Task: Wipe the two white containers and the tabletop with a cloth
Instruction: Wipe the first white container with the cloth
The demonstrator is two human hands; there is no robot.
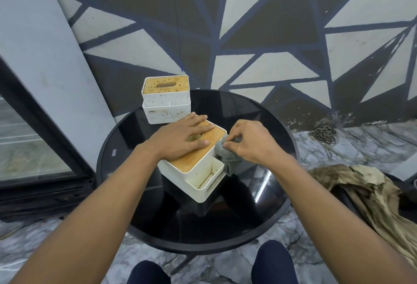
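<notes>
left hand (182, 137) lies flat on top of the near white container (180, 175), its grip spread wide, fingers straight, pressing down on the tan lid and clutching nothing. right hand (250, 141) works at the box's 3 o'clock side, grip curled in tight, fingertips pinching a bunched grey cloth (228, 157) against the container's upper corner, loose end hanging down beside the open side compartment (214, 171). that container sits angled at the middle of the round black glass worktop (255, 107). the second white container (165, 101), speckled brown on lid and walls, stands at the worktop's 11 o'clock edge, just beyond the left fingertips. off the worktop at 4 o'clock, crumpled beige fabric (372, 193); at 2 o'clock on the floor, a chain (323, 133).
</notes>
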